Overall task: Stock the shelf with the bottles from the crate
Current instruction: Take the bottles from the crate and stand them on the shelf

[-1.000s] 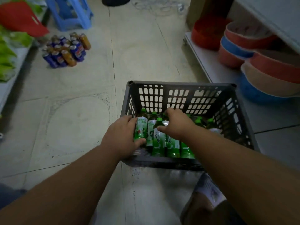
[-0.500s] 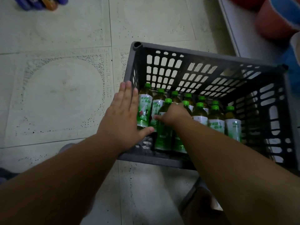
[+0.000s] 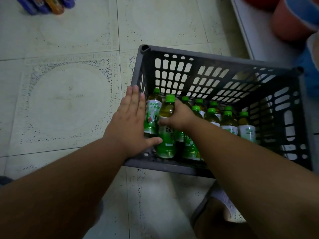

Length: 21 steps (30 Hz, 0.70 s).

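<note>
A dark grey slotted crate (image 3: 203,59) stands on the tiled floor and holds several green-capped tea bottles (image 3: 227,121). My right hand (image 3: 179,116) grips one green tea bottle (image 3: 166,133) around its neck; this bottle stands higher than the rest, at the crate's near left. My left hand (image 3: 133,121) lies flat, fingers straight, against the crate's left wall and the outermost bottle (image 3: 152,116), its thumb touching the gripped bottle's lower part. The low white shelf (image 3: 248,30) runs along the top right.
Stacked red, blue and beige basins (image 3: 293,19) fill the shelf at the top right. A pack of blue and orange bottles (image 3: 46,5) lies on the floor at the top left. My sandalled foot (image 3: 224,204) is just below the crate.
The camera has tilted down and closer to the crate. My right hand has closed round one bottle's neck and raised it above the others. My left hand has flattened against the crate's left side.
</note>
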{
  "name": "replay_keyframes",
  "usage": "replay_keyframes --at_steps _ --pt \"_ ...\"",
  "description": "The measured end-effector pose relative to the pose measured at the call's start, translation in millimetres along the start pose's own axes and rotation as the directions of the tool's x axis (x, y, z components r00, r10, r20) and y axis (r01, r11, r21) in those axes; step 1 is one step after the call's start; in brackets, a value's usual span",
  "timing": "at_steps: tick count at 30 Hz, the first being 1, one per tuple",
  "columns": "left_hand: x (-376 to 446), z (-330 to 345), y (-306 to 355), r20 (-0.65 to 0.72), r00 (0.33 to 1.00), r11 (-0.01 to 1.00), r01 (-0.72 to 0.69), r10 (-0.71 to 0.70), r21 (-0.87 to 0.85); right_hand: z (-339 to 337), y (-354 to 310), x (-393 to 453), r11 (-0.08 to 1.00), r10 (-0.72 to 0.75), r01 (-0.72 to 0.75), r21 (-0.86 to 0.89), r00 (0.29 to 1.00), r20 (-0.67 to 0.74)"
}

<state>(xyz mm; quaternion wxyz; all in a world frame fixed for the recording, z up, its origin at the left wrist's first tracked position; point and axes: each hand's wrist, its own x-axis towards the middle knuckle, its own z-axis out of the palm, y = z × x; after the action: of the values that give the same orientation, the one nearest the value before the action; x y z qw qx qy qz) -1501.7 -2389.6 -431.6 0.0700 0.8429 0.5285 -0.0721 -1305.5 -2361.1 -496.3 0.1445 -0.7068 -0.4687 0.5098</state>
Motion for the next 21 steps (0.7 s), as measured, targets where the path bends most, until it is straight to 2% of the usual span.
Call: replay_keyframes --at_steps 4,6,8,13,17,21 --pt "-1 -12 1 0.121 0.993 0.999 0.019 -0.014 -0.041 -25 -26 -35 0.988 -0.121 0.125 0.088 0.991 -0.055" --pt "-5 -30 4 0.197 0.980 0.978 0.080 -0.041 -0.193 -45 -41 -60 0.982 -0.170 0.177 0.071 0.981 -0.088" --pt "-16 -53 14 0.204 0.978 0.932 0.112 -0.042 -0.346 -68 -56 -91 0.969 -0.227 0.236 0.070 0.967 -0.115" --pt "-45 -123 79 0.061 0.998 0.868 0.023 0.009 -0.495 -136 -80 -190 0.914 -0.357 0.396 0.088 0.889 -0.286" --pt "-63 -189 158 -0.073 0.996 0.807 -0.088 0.056 -0.584 -195 -80 -297 0.859 -0.437 0.511 0.036 0.767 -0.469" --pt "-81 -248 239 -0.173 0.973 0.693 -0.230 0.152 -0.683 -248 -60 -403 0.844 -0.458 0.533 -0.062 0.654 -0.602"
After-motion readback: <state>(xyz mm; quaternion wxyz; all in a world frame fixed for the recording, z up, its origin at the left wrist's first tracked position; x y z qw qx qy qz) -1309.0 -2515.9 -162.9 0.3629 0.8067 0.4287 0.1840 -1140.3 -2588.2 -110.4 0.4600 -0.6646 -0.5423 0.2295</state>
